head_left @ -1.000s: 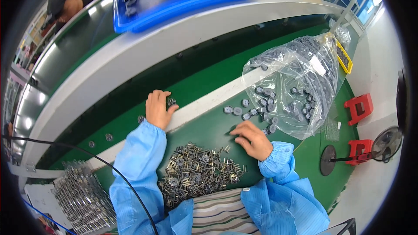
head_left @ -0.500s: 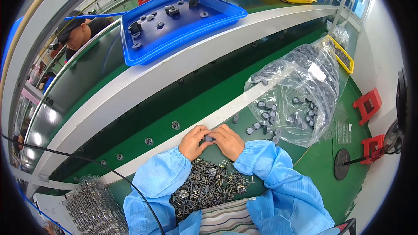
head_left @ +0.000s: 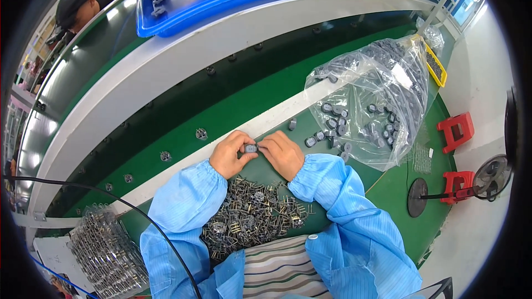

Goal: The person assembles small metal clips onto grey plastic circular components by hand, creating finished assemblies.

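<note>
Drawn back from the green strip [head_left: 244, 108] with the left hand [head_left: 226, 155], brought beside the right hand [head_left: 284, 155], now gripping a grey cap [head_left: 251, 148], with fewer loose caps [head_left: 310, 142] beside the plastic bag [head_left: 363, 91].

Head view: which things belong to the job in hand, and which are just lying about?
Seemingly in the job:
- grey part between left hand and right hand
- heap of pronged parts
- loose grey parts
- clear plastic bag

Seemingly just around:
- red stools
- fan
</note>
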A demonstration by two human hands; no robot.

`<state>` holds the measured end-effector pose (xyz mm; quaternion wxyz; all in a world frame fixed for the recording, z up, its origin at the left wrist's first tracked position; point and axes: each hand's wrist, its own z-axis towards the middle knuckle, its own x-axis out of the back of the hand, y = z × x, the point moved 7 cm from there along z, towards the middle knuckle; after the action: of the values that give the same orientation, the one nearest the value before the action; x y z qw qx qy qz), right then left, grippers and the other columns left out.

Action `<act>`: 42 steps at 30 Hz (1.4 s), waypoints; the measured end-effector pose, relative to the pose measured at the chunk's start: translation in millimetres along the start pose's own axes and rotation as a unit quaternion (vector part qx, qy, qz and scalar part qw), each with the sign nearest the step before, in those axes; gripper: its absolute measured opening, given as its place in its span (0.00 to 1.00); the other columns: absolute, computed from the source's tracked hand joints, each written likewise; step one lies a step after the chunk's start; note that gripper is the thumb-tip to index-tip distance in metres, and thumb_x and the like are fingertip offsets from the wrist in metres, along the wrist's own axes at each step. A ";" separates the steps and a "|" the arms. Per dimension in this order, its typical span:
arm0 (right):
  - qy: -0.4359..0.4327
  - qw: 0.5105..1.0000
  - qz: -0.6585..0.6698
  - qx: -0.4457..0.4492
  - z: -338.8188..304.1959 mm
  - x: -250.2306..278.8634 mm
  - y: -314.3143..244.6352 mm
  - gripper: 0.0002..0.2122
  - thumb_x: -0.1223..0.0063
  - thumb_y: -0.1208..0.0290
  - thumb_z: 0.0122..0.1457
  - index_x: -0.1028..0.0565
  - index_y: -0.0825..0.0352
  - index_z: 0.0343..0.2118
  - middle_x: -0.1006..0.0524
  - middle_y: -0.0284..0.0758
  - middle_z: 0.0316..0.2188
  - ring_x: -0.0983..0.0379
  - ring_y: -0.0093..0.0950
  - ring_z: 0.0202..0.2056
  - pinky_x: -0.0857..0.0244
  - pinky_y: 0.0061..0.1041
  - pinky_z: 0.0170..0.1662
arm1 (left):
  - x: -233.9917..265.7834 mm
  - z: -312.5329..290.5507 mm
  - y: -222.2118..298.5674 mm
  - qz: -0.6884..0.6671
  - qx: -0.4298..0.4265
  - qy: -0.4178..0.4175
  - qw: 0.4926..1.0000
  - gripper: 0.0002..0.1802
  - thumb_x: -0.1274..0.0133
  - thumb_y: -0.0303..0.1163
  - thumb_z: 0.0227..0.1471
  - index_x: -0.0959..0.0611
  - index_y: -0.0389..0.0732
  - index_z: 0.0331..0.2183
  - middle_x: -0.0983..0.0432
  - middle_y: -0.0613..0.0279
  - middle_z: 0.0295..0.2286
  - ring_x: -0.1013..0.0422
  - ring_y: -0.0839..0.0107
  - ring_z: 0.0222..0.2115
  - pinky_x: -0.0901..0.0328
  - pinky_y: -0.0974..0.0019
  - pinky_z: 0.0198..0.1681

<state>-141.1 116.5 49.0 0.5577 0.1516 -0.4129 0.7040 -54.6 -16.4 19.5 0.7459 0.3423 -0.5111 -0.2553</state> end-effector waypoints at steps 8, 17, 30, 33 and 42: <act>-0.046 0.985 -0.156 -0.052 3.1 20.6 25.2 0.14 0.38 0.73 0.54 0.20 0.68 0.43 0.26 0.40 0.56 0.35 0.42 0.62 0.44 0.51 0.64 | -2.4 -2.2 8.1 0.033 0.013 -0.009 0.999 0.22 0.30 0.32 0.47 0.20 0.43 0.44 0.28 0.60 0.39 0.26 0.60 0.35 0.30 0.59 0.37; -0.202 0.974 0.011 -0.106 -36.5 80.1 -0.2 0.15 0.36 0.79 0.53 0.20 0.67 0.45 0.22 0.41 0.51 0.25 0.42 0.52 0.34 0.42 0.57 | -0.8 -2.4 10.7 0.058 -0.056 -0.016 0.997 0.27 0.29 0.33 0.45 0.15 0.47 0.49 0.29 0.60 0.42 0.26 0.65 0.35 0.30 0.62 0.40; -0.059 0.997 -0.051 -0.008 -19.9 49.6 -1.9 0.08 0.32 0.78 0.46 0.20 0.64 0.30 0.24 0.33 0.34 0.27 0.35 0.36 0.34 0.35 0.35 | -5.4 -2.7 17.2 0.064 -0.072 0.012 0.995 0.23 0.26 0.36 0.39 0.12 0.45 0.41 0.23 0.63 0.36 0.25 0.60 0.36 0.30 0.59 0.38; -0.070 0.993 -0.085 0.030 -22.1 38.6 -1.1 0.10 0.30 0.75 0.45 0.20 0.62 0.32 0.24 0.31 0.34 0.29 0.34 0.38 0.39 0.35 0.37 | -7.1 -3.7 16.2 0.071 -0.075 0.014 0.995 0.23 0.26 0.36 0.38 0.12 0.45 0.41 0.23 0.63 0.37 0.25 0.60 0.36 0.30 0.58 0.38; -0.072 0.993 0.027 -0.086 0.2 24.2 18.1 0.08 0.29 0.75 0.45 0.19 0.63 0.29 0.22 0.28 0.32 0.29 0.32 0.40 0.42 0.34 0.43 | -7.9 -0.5 14.3 0.071 -0.062 -0.008 0.996 0.19 0.28 0.40 0.43 0.12 0.45 0.39 0.24 0.66 0.36 0.25 0.62 0.39 0.31 0.57 0.44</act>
<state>-165.6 131.7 58.0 0.5185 0.1419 -0.5147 0.6679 -56.3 -1.4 25.7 0.7776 0.2561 -0.5237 -0.2354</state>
